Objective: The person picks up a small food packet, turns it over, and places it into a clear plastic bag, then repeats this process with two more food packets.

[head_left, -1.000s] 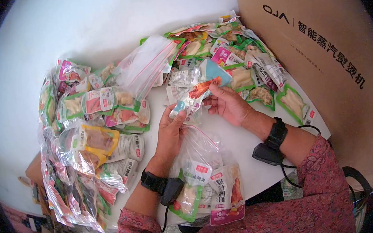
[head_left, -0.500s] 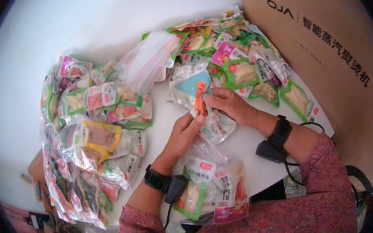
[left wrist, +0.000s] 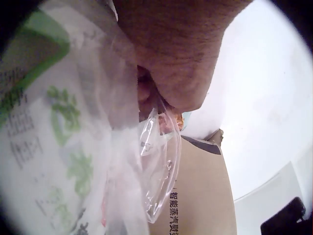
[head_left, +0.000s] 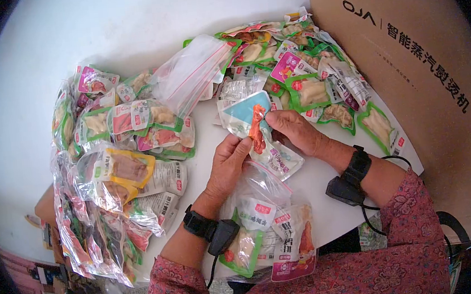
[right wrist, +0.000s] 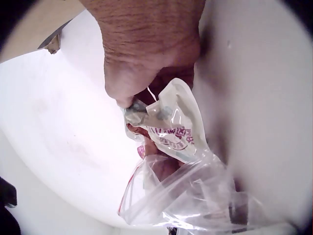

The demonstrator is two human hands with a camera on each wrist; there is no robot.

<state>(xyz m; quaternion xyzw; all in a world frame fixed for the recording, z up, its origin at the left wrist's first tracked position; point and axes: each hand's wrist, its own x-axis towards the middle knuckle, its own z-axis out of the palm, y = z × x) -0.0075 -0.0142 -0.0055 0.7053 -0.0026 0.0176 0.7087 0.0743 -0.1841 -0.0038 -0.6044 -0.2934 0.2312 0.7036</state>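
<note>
Between both hands is a blue-and-white snack pouch (head_left: 256,127) with a reddish-brown meat piece showing on its front. My left hand (head_left: 227,161) grips its lower left side with the thumb on top. My right hand (head_left: 296,131) pinches its right edge between thumb and fingers. In the right wrist view the purple-printed end of the pouch (right wrist: 173,129) sticks out below the fingers. A clear zip bag (head_left: 261,186) lies below the hands, its mouth close under the pouch. Inside or under its film are a green-edged pouch (head_left: 243,250) and a purple-ended pouch (head_left: 294,242).
Heaped snack pouches (head_left: 127,123) cover the left of the white table (head_left: 204,175). Another heap (head_left: 307,73) lies at the back right, with empty-looking zip bags (head_left: 193,75) between the heaps. A large cardboard box (head_left: 403,76) stands along the right side.
The pouch has turned from slanted to more upright, with its printed front facing up. Both hands moved slightly right, and the left thumb now lies along the pouch's lower left edge.
</note>
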